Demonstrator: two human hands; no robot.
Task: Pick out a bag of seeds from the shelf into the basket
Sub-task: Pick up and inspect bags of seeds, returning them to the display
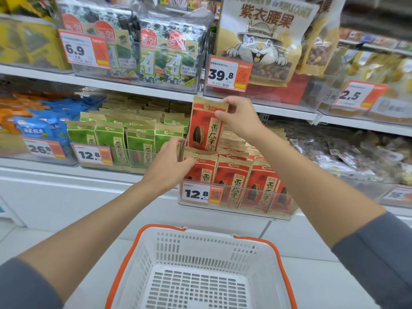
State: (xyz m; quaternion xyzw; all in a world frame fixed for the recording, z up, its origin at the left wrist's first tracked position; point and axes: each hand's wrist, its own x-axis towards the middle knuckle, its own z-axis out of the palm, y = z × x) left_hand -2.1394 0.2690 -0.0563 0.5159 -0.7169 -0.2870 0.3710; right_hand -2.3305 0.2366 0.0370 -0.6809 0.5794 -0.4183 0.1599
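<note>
A red and brown bag of sunflower seeds point(205, 128) stands lifted above its row on the middle shelf. My right hand point(239, 117) pinches its top right corner. My left hand point(170, 166) rests with fingers extended on the top edge of the front red seed bags point(231, 181) in the clear bin, just below the lifted bag. A white basket point(200, 268) with orange rim and handles sits below the shelf, with nothing inside it.
Green seed bags point(124, 139) fill the bin to the left, blue snack packs point(38, 128) beyond them. Seaweed packs point(156, 50) and a cashew bag point(263, 41) stand on the shelf above. Mixed packets point(347, 152) lie at right. Price tags hang on the bin fronts.
</note>
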